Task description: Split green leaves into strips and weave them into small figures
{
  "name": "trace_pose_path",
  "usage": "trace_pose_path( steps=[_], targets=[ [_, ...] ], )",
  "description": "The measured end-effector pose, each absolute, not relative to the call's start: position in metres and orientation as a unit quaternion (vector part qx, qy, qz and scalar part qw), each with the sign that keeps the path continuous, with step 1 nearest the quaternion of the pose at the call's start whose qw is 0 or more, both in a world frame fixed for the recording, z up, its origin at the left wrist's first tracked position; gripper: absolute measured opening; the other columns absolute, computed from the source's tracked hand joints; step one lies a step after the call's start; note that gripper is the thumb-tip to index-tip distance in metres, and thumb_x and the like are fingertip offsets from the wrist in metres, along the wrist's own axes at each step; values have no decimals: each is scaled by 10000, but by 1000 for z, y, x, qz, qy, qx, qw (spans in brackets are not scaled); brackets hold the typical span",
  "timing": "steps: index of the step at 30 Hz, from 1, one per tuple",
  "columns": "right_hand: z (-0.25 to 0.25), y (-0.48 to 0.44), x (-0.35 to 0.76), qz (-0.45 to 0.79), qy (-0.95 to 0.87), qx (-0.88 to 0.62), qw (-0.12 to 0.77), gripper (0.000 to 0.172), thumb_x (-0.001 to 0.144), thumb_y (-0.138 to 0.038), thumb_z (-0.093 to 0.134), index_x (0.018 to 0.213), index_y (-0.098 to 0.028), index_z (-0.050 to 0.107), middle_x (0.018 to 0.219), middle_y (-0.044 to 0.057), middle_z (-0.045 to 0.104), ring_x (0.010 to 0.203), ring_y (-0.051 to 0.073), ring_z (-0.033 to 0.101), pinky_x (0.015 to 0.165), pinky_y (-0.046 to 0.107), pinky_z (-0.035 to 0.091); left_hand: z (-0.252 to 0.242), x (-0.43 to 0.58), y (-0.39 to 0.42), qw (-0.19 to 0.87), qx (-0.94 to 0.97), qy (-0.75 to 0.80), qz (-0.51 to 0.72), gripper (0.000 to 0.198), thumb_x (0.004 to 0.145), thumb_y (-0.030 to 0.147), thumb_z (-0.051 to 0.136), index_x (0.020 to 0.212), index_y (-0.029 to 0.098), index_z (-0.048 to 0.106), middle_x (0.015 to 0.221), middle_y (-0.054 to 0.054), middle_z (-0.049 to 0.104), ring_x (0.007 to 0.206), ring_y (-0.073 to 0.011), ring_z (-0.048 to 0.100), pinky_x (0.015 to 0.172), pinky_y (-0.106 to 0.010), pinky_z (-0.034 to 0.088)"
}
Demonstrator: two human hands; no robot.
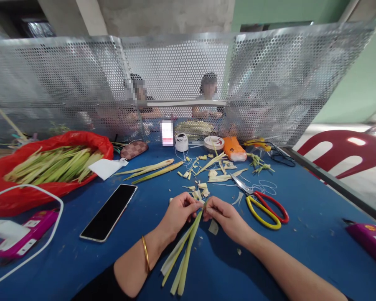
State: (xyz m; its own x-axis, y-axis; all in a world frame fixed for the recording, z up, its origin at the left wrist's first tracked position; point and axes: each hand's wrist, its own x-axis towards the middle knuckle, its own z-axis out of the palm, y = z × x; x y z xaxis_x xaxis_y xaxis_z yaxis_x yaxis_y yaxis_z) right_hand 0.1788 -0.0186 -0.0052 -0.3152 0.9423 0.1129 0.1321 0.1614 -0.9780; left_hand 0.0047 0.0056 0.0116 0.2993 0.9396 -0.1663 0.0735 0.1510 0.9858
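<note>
My left hand and my right hand meet above the table, fingers pinched together at the top end of a small bundle of pale green leaf strips, which look like corn husk. From my fingers the strips fan out downward toward me. My fingertips hide the pinched end. Just beyond my hands lie cut pale scraps. To the right of my right hand, scissors with one red and one yellow handle loop lie with blades parted. Longer leaf strips rest farther back on the left.
A black-screened phone and a red bag of leaf strips are at left, near a white cable. White string, a tape roll and an orange packet stand behind. A perforated metal screen separates me from two people.
</note>
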Motion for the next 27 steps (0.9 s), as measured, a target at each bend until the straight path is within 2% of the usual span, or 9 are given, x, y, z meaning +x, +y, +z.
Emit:
trace_pose_path(
  steps=[4,8,13,16,18,21,24,27],
  targets=[
    [1,-22,178,456,-673,-439,382,237,928,-341,475,742,-200,516,720,-3,601,712,141,558,688,265,424,10,6,4,570,591,460,337,158,783,324,573,746,190,498,636,29,616,486,-90,476,483,-213,358],
    [6,-26,175,417,-706,-461,340,247,934,-299,444,718,-202,513,674,-21,560,659,126,509,629,241,388,8,3,5,459,678,476,321,90,760,223,570,693,188,521,619,39,595,540,-104,489,526,-219,357],
    [2,-22,172,443,-658,-464,394,214,895,-312,489,715,-200,521,637,-22,591,630,130,558,643,250,423,8,-1,7,509,633,483,327,138,763,299,587,710,183,533,619,27,604,523,-118,510,526,-235,393],
    [-1,-17,169,491,-614,-447,427,120,856,-305,527,805,-198,546,572,-46,583,554,128,562,608,256,439,8,-1,8,448,653,493,361,162,739,317,629,690,171,578,642,18,588,597,-130,520,575,-242,400],
    [-2,-16,166,515,-612,-422,427,123,840,-306,550,890,-195,571,567,-52,594,543,131,574,610,264,452,11,2,8,405,664,500,381,158,737,310,639,684,170,588,666,13,593,636,-137,528,617,-252,408],
    [-2,-16,165,505,-624,-413,430,160,832,-342,572,794,-190,605,573,-35,601,561,136,580,625,273,460,19,7,4,381,660,509,400,156,731,296,650,664,170,587,702,1,610,669,-145,546,649,-261,420],
    [1,-16,167,506,-588,-423,468,283,812,-432,602,673,-186,576,572,-24,589,562,138,571,612,276,463,28,11,0,430,624,503,415,159,735,317,665,760,170,611,747,-4,626,700,-145,566,678,-264,442],
    [7,-15,171,522,-543,-415,510,313,785,-480,642,709,-183,582,607,-25,589,586,137,571,620,276,467,31,15,-3,589,541,487,352,368,637,325,769,929,169,607,781,1,634,674,-132,589,664,-261,468]
  ],
)
